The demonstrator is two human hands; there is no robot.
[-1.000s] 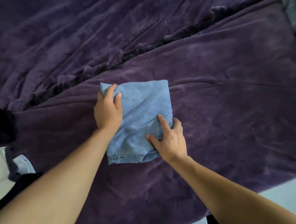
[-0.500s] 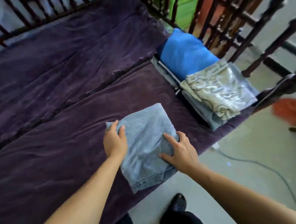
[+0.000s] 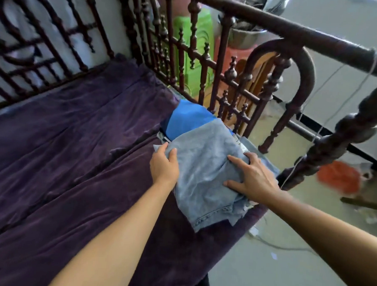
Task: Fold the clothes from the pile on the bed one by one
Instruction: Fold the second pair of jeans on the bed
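The left hand (image 3: 164,167) and right hand (image 3: 253,179) are gripping the folded jeans (image 3: 203,172) by the sides, hem facing the person, length pointing at the bed (image 3: 73,158)'s far right corner, beside wooden rails (image 3: 277,22).

The jeans (image 3: 205,174) are faded matt denim, hem stitched; blanket (image 3: 73,158), purple plush cloth with soft nap; rail (image 3: 283,30), dark turned wood, glossy varnish; blue garment (image 3: 188,118), smooth cloth; stool (image 3: 197,77), shiny green plastic; floor (image 3: 274,276), smooth and matt.

- The folded garment (image 3: 205,176) sits between the left hand (image 3: 163,166) and the right hand (image 3: 254,179), near the bed's (image 3: 73,158) right edge.
- Behind it lies a folded stack (image 3: 188,118), beside the railing (image 3: 230,79).
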